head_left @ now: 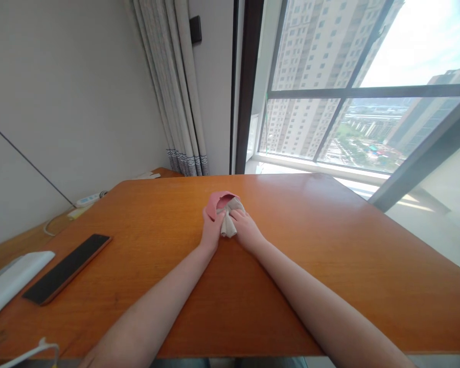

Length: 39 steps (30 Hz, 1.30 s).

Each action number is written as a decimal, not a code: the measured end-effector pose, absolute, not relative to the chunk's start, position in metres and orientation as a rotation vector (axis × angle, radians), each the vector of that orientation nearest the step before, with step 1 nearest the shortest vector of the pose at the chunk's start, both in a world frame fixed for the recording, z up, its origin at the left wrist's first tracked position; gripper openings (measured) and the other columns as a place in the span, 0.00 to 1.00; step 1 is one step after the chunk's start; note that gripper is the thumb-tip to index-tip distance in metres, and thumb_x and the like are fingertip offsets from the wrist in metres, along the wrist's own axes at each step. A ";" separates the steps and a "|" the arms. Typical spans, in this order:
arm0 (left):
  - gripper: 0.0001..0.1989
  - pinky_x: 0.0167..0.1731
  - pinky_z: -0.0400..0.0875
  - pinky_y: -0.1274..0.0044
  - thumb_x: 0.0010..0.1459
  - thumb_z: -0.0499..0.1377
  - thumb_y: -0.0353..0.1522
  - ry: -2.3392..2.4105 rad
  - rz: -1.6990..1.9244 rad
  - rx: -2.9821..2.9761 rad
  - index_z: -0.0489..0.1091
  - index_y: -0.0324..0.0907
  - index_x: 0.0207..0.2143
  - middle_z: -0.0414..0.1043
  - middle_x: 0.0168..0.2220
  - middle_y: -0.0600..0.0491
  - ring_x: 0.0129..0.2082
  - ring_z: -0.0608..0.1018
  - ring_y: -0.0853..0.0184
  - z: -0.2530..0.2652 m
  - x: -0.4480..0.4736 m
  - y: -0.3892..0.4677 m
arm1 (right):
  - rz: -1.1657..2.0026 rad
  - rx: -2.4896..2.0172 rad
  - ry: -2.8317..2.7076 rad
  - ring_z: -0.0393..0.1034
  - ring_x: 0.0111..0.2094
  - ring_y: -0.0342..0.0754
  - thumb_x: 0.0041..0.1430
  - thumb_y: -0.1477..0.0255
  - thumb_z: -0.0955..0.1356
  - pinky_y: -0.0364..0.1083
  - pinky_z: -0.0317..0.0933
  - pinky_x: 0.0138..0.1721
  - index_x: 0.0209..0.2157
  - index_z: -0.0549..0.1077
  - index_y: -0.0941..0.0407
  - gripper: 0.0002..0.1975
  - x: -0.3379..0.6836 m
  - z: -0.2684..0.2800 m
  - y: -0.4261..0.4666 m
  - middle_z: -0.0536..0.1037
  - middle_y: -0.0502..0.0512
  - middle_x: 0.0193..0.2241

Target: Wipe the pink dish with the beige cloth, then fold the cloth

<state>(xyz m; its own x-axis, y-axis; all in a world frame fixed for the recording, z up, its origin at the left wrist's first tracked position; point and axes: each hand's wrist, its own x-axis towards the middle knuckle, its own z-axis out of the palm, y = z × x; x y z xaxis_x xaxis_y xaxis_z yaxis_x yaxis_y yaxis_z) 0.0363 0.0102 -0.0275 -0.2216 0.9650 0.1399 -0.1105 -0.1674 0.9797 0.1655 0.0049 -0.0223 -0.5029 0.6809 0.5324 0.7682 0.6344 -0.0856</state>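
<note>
Near the middle of the wooden table, my left hand [211,227] is closed on the near left side of a pink, hollow, bowl-shaped thing [214,202]. Its opening is tilted towards me, and its exact kind is unclear. A crumpled light grey cloth [229,225] is bunched in my right hand [247,229], which presses it against the right side of the opening. One end of the cloth hangs down between my hands. The cloth and my fingers hide part of the pink thing's rim.
The brown table [314,245] reaches to a window at the back right. On its left lie a dark slab with an orange-brown edge [67,268] and a white object [17,281]. A white cable [30,352] crosses the near left corner; a power strip [88,199] sits by the wall.
</note>
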 end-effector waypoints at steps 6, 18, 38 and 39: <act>0.13 0.43 0.68 0.69 0.50 0.58 0.31 1.389 1.396 1.518 0.62 0.42 0.39 0.70 0.38 0.51 0.40 0.74 0.62 -0.009 0.015 0.012 | -0.216 -1.077 -2.369 0.64 0.44 0.51 0.60 0.74 0.64 0.52 0.55 0.54 0.41 0.73 0.55 0.09 0.167 -0.023 0.008 0.73 0.57 0.37; 0.18 0.43 0.68 0.72 0.51 0.60 0.38 1.302 1.527 1.365 0.62 0.41 0.43 0.69 0.37 0.52 0.39 0.73 0.65 -0.025 0.026 0.020 | -0.249 -1.085 -2.331 0.64 0.40 0.51 0.60 0.73 0.63 0.53 0.54 0.54 0.42 0.73 0.56 0.10 0.162 -0.022 0.007 0.73 0.57 0.34; 0.18 0.49 0.66 0.68 0.53 0.59 0.39 1.305 1.425 1.600 0.63 0.40 0.44 0.71 0.44 0.47 0.47 0.73 0.61 -0.018 0.021 0.020 | -0.123 -1.142 -2.323 0.65 0.43 0.51 0.60 0.73 0.64 0.50 0.58 0.49 0.45 0.71 0.58 0.12 0.165 -0.026 0.010 0.74 0.59 0.39; 0.17 0.48 0.66 0.68 0.53 0.59 0.39 1.329 1.393 1.669 0.63 0.40 0.43 0.71 0.43 0.47 0.46 0.74 0.60 -0.014 0.018 0.020 | -0.139 -1.125 -2.331 0.65 0.44 0.52 0.60 0.73 0.64 0.50 0.58 0.50 0.46 0.71 0.58 0.12 0.166 -0.026 0.010 0.73 0.59 0.40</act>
<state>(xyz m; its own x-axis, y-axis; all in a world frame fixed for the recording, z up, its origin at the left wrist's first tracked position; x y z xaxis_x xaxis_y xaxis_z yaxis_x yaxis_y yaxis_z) 0.0175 0.0200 -0.0143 -0.0443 0.9306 0.3633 0.3187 -0.3315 0.8880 0.1658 0.0101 -0.0256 -0.5036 0.6953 0.5127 0.7512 0.6456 -0.1376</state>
